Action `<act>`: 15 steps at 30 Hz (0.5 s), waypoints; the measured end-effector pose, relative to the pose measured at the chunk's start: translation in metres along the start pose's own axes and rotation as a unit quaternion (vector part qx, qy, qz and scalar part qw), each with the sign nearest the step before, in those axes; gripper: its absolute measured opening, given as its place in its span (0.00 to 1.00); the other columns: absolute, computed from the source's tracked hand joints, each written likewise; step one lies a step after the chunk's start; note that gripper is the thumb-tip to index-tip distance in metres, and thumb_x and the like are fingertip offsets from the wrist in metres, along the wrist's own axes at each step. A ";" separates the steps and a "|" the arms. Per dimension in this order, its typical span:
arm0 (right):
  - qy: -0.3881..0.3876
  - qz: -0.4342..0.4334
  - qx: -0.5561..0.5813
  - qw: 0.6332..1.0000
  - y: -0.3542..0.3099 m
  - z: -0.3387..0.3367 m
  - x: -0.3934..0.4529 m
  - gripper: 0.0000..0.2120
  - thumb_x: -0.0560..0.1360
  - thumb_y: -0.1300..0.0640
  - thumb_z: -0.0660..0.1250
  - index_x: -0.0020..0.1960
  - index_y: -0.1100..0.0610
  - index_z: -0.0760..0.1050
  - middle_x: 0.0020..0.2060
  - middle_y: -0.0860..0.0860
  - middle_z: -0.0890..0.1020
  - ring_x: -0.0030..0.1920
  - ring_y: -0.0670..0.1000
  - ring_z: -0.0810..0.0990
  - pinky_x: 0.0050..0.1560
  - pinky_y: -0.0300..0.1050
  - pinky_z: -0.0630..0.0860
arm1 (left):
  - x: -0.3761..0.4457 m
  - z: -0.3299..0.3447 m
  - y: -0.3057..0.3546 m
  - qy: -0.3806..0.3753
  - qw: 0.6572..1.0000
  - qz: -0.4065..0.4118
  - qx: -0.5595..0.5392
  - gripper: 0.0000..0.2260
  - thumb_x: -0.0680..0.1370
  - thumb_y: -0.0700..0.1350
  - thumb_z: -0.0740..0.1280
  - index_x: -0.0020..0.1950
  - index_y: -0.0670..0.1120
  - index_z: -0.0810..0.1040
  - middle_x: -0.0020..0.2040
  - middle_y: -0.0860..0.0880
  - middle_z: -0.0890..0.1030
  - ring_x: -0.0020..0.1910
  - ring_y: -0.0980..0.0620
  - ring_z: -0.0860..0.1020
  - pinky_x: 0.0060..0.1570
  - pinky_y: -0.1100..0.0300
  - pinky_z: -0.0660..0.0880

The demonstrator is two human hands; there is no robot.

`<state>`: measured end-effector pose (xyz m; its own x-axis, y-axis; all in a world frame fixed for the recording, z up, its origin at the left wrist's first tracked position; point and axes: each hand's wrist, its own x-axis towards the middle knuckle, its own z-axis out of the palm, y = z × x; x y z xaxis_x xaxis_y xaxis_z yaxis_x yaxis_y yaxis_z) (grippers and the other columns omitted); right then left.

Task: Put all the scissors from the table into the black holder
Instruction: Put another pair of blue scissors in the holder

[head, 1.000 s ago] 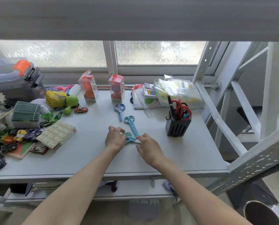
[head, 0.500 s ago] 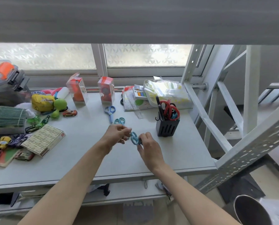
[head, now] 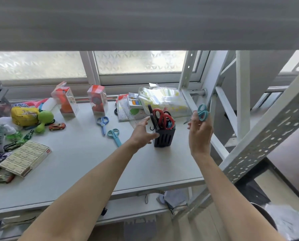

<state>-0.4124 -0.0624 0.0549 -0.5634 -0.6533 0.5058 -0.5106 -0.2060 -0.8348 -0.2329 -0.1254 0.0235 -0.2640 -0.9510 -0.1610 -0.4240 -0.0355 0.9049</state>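
Observation:
The black holder stands on the grey table, with red-handled and black-handled scissors sticking out of its top. My right hand is raised to the right of the holder and grips small teal scissors, handles up. My left hand hovers at the holder's left side, fingers spread, holding nothing. Two more scissors lie flat on the table to the left: a blue pair and a teal pair.
Toy cars, a yellow pouch, a green toy and a flat box crowd the table's left. Two clear toy boxes and plastic bags line the back. A white metal rack frame rises close on the right.
My right hand lifted the teal scissors off the table and carried them up and to the right of the holder. My left hand let go and moved to the holder's side.

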 end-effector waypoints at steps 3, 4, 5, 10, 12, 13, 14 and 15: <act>-0.048 0.021 -0.029 0.998 0.000 0.009 0.015 0.13 0.81 0.47 0.56 0.47 0.55 0.71 0.40 0.58 0.80 0.40 0.59 0.81 0.45 0.61 0.78 | 0.011 0.008 0.003 -0.006 1.000 0.000 0.021 0.30 0.71 0.40 0.74 0.71 0.47 0.70 0.69 0.45 0.73 0.60 0.43 0.78 0.35 0.61 0.80; -0.067 0.024 -0.032 0.997 -0.001 0.011 0.017 0.14 0.81 0.48 0.57 0.46 0.56 0.72 0.39 0.58 0.80 0.40 0.59 0.81 0.45 0.60 0.79 | 0.014 0.009 0.003 -0.008 1.000 0.002 0.027 0.27 0.71 0.40 0.74 0.69 0.46 0.72 0.68 0.44 0.75 0.59 0.43 0.78 0.36 0.60 0.80; -0.085 0.023 -0.032 0.996 -0.003 0.012 0.018 0.14 0.81 0.49 0.58 0.46 0.58 0.73 0.38 0.58 0.80 0.39 0.59 0.81 0.44 0.58 0.79 | 0.016 0.010 0.004 -0.009 1.000 0.004 0.029 0.26 0.71 0.40 0.74 0.68 0.46 0.73 0.67 0.45 0.75 0.59 0.43 0.78 0.36 0.60 0.80; -0.126 -0.002 -0.032 0.991 -0.007 0.020 0.015 0.16 0.81 0.48 0.59 0.47 0.60 0.75 0.36 0.57 0.81 0.37 0.55 0.82 0.42 0.55 0.81 | 0.018 0.011 0.001 0.003 1.000 0.005 0.026 0.24 0.69 0.41 0.75 0.64 0.46 0.76 0.62 0.47 0.79 0.61 0.44 0.77 0.54 0.46 0.80; -0.148 -0.013 -0.029 0.988 -0.009 0.022 0.012 0.12 0.81 0.51 0.60 0.45 0.58 0.74 0.36 0.58 0.81 0.36 0.57 0.82 0.42 0.55 0.81 | 0.018 0.011 -0.002 0.006 1.000 0.000 0.024 0.22 0.69 0.41 0.75 0.62 0.47 0.77 0.60 0.48 0.80 0.60 0.44 0.77 0.54 0.46 0.80; -0.153 -0.023 -0.029 0.988 -0.010 0.023 0.011 0.09 0.81 0.53 0.61 0.45 0.56 0.72 0.36 0.58 0.81 0.36 0.57 0.82 0.41 0.55 0.81 | 0.018 0.011 -0.002 0.007 1.000 -0.001 0.023 0.22 0.69 0.41 0.75 0.62 0.47 0.77 0.60 0.49 0.80 0.59 0.44 0.78 0.54 0.47 0.80; -0.154 -0.035 -0.031 0.987 -0.010 0.024 0.010 0.07 0.81 0.54 0.61 0.45 0.54 0.72 0.36 0.57 0.80 0.36 0.56 0.81 0.40 0.53 0.80 | 0.017 0.011 -0.002 0.007 1.000 -0.001 0.022 0.22 0.69 0.41 0.75 0.62 0.46 0.77 0.60 0.49 0.80 0.59 0.44 0.78 0.53 0.48 0.81; -0.153 -0.045 -0.040 0.986 -0.011 0.024 0.010 0.06 0.81 0.55 0.62 0.46 0.55 0.71 0.36 0.55 0.79 0.35 0.53 0.80 0.38 0.49 0.78 | 0.017 0.011 -0.002 0.007 1.000 0.001 0.020 0.22 0.69 0.40 0.75 0.62 0.46 0.77 0.60 0.48 0.80 0.59 0.44 0.78 0.50 0.50 0.81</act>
<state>-0.3967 -0.0846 0.0639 -0.2969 -0.8274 0.4768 -0.6056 -0.2229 -0.7639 -0.2465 -0.1381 0.0147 -0.2535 -0.9550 -0.1542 -0.4580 -0.0220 0.8887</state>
